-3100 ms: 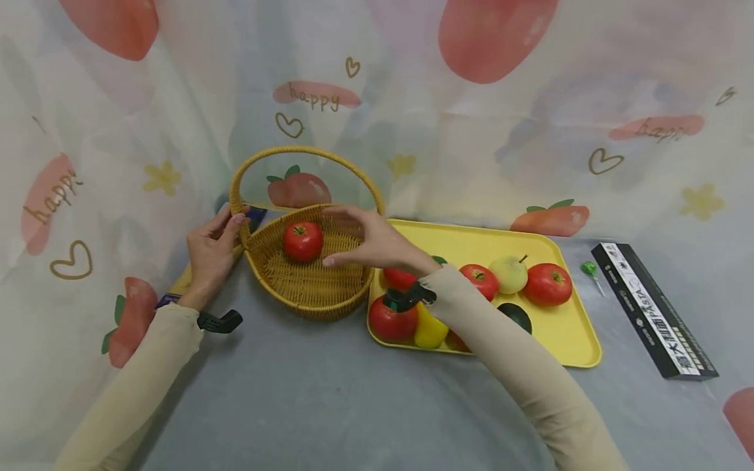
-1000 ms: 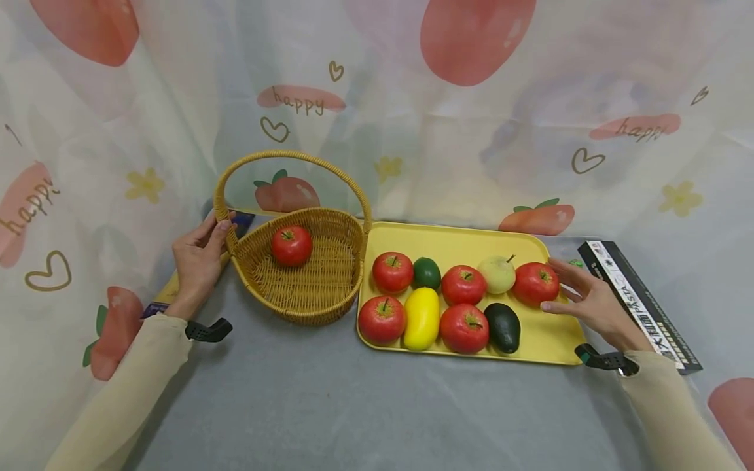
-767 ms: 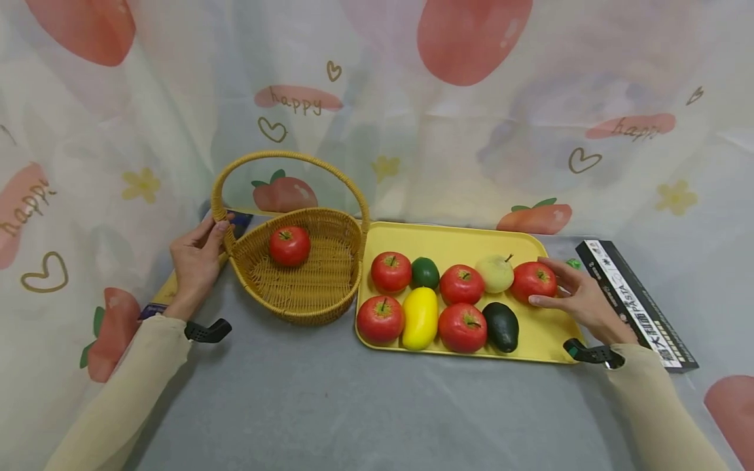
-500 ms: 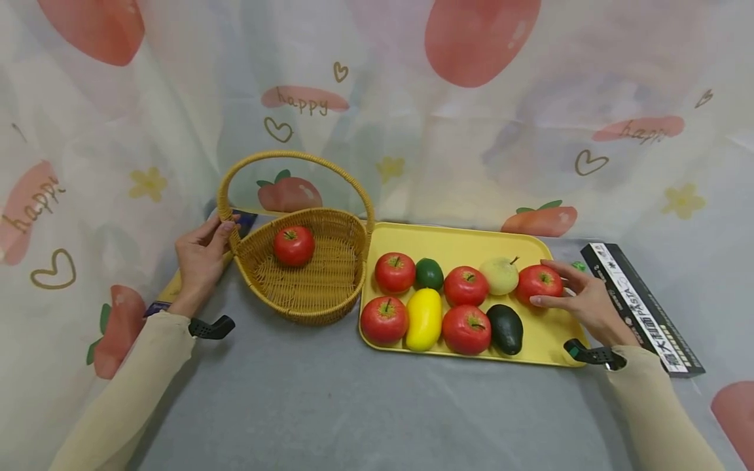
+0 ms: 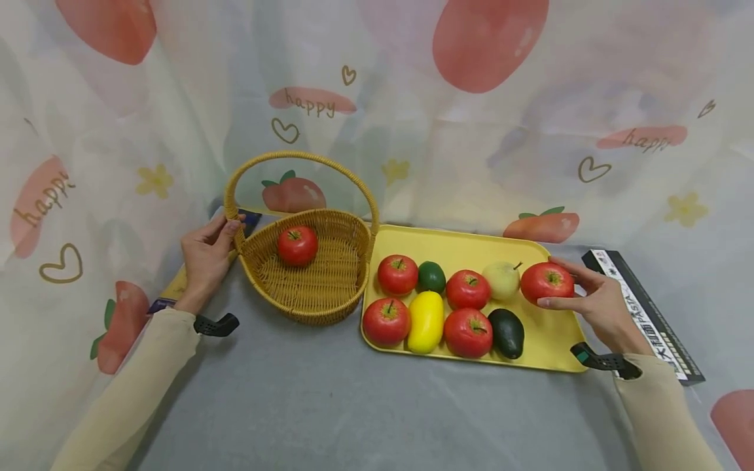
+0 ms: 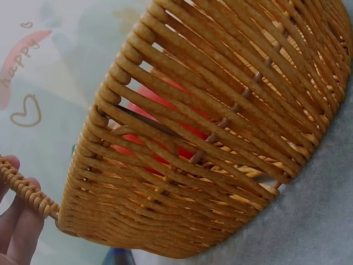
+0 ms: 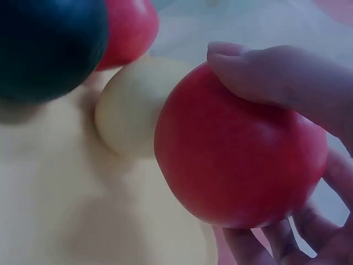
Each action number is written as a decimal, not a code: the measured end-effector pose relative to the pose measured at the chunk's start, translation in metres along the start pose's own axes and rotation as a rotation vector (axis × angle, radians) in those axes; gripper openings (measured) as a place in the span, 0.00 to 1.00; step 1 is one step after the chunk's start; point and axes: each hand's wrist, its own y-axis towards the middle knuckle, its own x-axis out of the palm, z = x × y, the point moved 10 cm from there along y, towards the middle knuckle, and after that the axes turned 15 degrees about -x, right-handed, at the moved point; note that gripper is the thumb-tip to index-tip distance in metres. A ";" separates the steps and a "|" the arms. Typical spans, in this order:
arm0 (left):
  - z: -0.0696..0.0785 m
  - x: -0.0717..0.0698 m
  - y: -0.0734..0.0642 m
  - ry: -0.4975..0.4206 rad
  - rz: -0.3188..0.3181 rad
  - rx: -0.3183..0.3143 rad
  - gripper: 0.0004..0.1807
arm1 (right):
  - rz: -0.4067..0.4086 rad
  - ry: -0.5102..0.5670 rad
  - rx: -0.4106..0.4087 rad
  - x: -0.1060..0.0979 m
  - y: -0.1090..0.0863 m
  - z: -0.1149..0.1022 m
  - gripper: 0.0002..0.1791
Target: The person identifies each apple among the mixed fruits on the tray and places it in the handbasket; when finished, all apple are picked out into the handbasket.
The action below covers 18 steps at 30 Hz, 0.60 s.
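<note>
My left hand [image 5: 207, 258] pinches the foot of the handle on a wicker basket [image 5: 312, 316]; in the left wrist view its fingers [image 6: 25, 232] curl round the wrapped handle. Inside the basket lies one red apple [image 5: 297, 246]. At the right end of a yellow tray [image 5: 459, 241], my right hand [image 5: 609, 314] grips another red apple [image 5: 546, 282], thumb on one side and fingers on the other. The right wrist view shows this apple [image 7: 237, 160] close over the tray, near a pale green pear-like fruit [image 7: 132, 107].
Several more red apples, such as one front-left apple [image 5: 386, 322], share the tray with a yellow mango [image 5: 425, 322], a small green fruit [image 5: 431, 277] and a dark avocado [image 5: 506, 333]. A black pasta box [image 5: 654, 320] lies right of the tray. A printed curtain [image 5: 448, 157] hangs behind.
The right hand has gone from above the basket to the tray's right end, closed its fingers on the apple there and raised it slightly. The left hand has stayed on the handle.
</note>
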 end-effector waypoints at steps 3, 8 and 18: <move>-0.002 0.000 0.000 0.019 0.003 -0.002 0.19 | -0.015 0.021 -0.013 0.005 0.004 -0.013 0.43; -0.003 -0.002 0.000 0.062 0.019 -0.015 0.19 | -0.023 0.104 -0.007 0.020 0.014 -0.035 0.42; -0.002 -0.004 0.001 0.110 0.029 -0.012 0.19 | -0.077 0.195 -0.137 0.051 0.033 -0.083 0.40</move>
